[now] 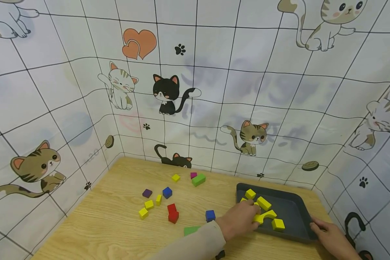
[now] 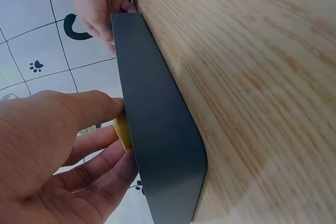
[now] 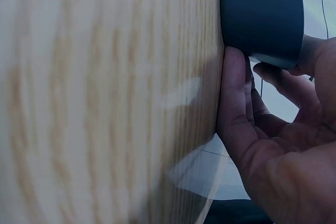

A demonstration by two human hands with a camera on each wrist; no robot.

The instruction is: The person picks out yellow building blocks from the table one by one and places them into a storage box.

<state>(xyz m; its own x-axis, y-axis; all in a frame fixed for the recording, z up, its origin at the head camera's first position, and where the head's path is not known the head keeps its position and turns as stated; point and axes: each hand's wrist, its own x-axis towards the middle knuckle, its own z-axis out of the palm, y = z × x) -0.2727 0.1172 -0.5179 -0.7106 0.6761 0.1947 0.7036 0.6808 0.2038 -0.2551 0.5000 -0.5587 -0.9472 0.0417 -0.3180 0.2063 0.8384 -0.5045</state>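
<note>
Left grip (image 1: 239, 219) and right grip (image 1: 333, 238): 2 bare human hands. Left arm: 1 pale beige, plain fabric sleeve (image 1: 199, 243), cuff at the wrist. Small black piece (image 1: 220, 255) at the sleeve's lower edge; nature indeterminate.

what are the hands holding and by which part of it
The left hand pinches a yellow block, exact spot hidden; the right hand grips the tray by its right edge.

Two red blocks (image 1: 173, 217) lie together on the wooden counter (image 1: 110, 224); the white far wall (image 1: 214, 47) bears orange hearts (image 1: 147, 40) and a black cat (image 1: 166, 88).
</note>
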